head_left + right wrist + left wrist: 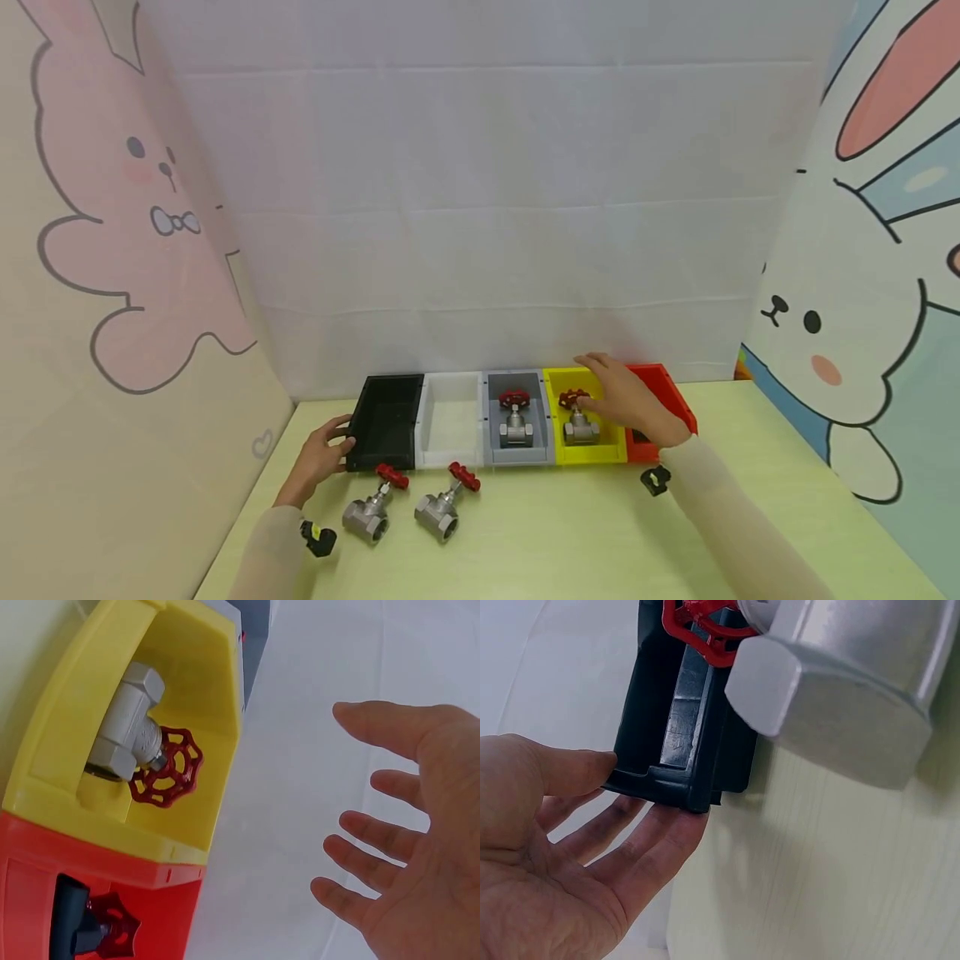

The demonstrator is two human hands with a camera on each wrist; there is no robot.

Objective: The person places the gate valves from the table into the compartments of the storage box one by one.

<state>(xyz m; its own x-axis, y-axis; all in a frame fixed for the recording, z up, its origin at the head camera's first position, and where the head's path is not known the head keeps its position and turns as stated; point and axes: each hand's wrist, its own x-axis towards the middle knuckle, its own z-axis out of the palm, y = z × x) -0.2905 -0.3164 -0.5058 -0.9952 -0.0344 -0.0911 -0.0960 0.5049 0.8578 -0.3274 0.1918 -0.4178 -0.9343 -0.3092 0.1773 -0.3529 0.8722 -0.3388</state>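
My left hand (318,457) holds the left side of the black bin (649,712), thumb at the rim and fingers against its outer wall. Over the yellow bin (591,454) and the red bin (678,396), my right hand (420,832) is held with fingers spread, touching nothing. A steel valve (124,724) with a red handwheel (169,766) sits in the yellow bin. Another valve (516,427) stands in the grey bin (517,456). In front of the bins, two more lie on the table: a left valve (367,518) and a right valve (438,512).
The bins stand side by side in a row, with the white bin (452,421) between black and grey. Inside the red one is a dark valve with a red wheel (116,926). Behind the pale table (540,533) hangs a white cloth (480,250); printed walls flank it.
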